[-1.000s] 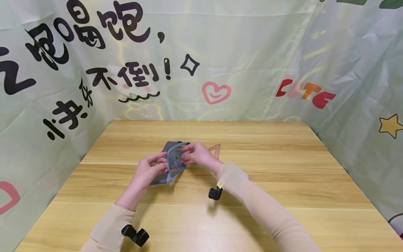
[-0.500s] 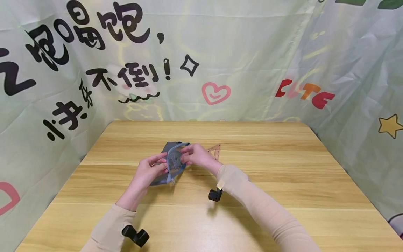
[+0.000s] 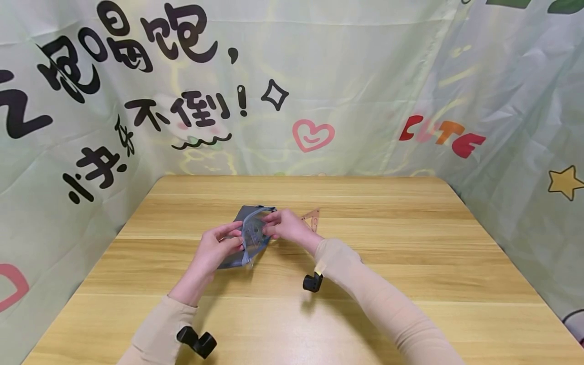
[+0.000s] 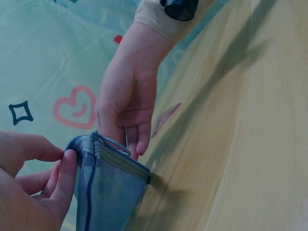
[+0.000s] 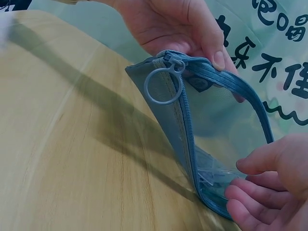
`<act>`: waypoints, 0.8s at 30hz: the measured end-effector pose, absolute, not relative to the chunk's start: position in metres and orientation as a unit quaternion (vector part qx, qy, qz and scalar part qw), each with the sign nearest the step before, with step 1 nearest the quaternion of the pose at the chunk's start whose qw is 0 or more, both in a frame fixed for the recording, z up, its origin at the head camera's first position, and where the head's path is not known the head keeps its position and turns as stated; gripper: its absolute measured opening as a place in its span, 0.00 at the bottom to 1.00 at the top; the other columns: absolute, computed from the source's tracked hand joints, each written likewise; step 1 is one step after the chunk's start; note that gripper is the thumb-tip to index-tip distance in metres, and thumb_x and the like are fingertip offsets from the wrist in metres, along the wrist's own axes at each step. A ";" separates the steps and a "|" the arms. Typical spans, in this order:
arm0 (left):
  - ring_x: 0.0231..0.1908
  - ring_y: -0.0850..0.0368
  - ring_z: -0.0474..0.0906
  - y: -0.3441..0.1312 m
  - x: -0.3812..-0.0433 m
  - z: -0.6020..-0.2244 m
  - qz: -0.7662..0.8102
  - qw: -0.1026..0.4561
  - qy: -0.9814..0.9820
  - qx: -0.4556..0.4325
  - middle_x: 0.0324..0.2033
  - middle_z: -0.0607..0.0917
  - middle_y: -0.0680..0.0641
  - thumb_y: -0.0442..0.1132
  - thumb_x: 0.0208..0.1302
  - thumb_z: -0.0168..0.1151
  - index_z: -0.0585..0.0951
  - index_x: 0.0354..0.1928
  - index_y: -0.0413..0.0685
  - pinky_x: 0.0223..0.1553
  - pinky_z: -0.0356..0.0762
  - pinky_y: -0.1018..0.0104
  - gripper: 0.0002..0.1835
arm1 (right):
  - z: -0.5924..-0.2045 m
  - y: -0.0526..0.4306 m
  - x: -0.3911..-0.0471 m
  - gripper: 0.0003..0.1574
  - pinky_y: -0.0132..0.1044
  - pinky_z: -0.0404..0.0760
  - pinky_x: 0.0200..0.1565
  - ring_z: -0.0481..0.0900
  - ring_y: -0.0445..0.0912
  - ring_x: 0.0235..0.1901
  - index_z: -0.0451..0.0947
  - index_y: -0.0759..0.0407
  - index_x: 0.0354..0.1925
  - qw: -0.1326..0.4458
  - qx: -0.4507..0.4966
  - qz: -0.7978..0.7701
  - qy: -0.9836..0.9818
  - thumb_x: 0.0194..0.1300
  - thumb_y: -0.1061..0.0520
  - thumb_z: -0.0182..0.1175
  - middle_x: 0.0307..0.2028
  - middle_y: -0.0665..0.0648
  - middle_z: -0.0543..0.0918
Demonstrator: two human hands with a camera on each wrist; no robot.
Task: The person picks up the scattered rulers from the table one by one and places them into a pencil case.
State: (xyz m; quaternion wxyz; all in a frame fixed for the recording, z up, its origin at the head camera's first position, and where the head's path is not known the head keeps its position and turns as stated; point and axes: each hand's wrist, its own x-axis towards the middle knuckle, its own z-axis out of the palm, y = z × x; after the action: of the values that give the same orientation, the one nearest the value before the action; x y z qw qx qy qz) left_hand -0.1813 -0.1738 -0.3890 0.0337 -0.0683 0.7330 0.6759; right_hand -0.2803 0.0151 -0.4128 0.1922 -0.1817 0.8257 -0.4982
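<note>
A blue-grey mesh zip pouch (image 3: 232,261) stands with its mouth open toward the right. My left hand (image 3: 220,244) pinches the pouch's upper rim between thumb and fingers; the left wrist view shows this grip closely. Inside the mouth, my right hand (image 5: 269,187) reaches past the far rim. Its thumb and fingers seem to pinch the end of a clear plastic piece (image 5: 209,174) low in the pouch, whose full shape is hidden. A ring pull (image 5: 163,86) hangs from the zip. Behind the right hand, a pinkish clear set square (image 3: 314,219) lies on the table.
The wooden table (image 3: 388,243) spreads around the pouch. Printed cloth (image 3: 365,76) hangs along its back and sides. A black wrist camera (image 3: 312,282) sits at the right cuff, another black camera (image 3: 197,340) at the left.
Both hands stay almost where they were at the pouch. The right fingertips shift very slightly within its mouth. The set square has not moved.
</note>
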 end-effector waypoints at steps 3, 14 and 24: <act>0.34 0.69 0.80 -0.174 -0.182 -0.390 0.675 0.034 0.734 -0.070 0.39 0.79 0.51 0.27 0.66 0.56 0.71 0.66 0.33 0.41 0.85 0.78 0.26 | -0.414 0.013 -0.281 0.25 0.39 0.88 0.42 0.85 0.47 0.38 0.78 0.64 0.59 0.189 -0.183 -0.488 0.832 0.65 0.59 0.64 0.47 0.62 0.86; 0.34 0.69 0.80 -0.175 -0.182 -0.390 0.674 0.031 0.735 -0.068 0.38 0.79 0.52 0.27 0.66 0.57 0.71 0.66 0.33 0.41 0.85 0.77 0.26 | -0.413 0.006 -0.278 0.23 0.39 0.89 0.40 0.85 0.52 0.36 0.76 0.67 0.60 0.183 -0.179 -0.484 0.837 0.68 0.62 0.58 0.45 0.65 0.86; 0.34 0.69 0.79 -0.174 -0.182 -0.389 0.674 0.033 0.735 -0.067 0.39 0.80 0.50 0.27 0.66 0.57 0.71 0.66 0.33 0.41 0.85 0.77 0.26 | -0.410 0.007 -0.278 0.21 0.38 0.89 0.42 0.87 0.52 0.40 0.75 0.70 0.59 0.187 -0.180 -0.504 0.824 0.70 0.65 0.55 0.43 0.66 0.86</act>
State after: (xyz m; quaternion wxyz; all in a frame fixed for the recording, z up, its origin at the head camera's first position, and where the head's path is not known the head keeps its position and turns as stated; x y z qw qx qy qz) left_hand -0.1821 -0.1741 -0.3895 0.0334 -0.0670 0.7351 0.6738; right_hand -0.2779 0.0068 -0.4100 0.1867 -0.1803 0.8240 -0.5037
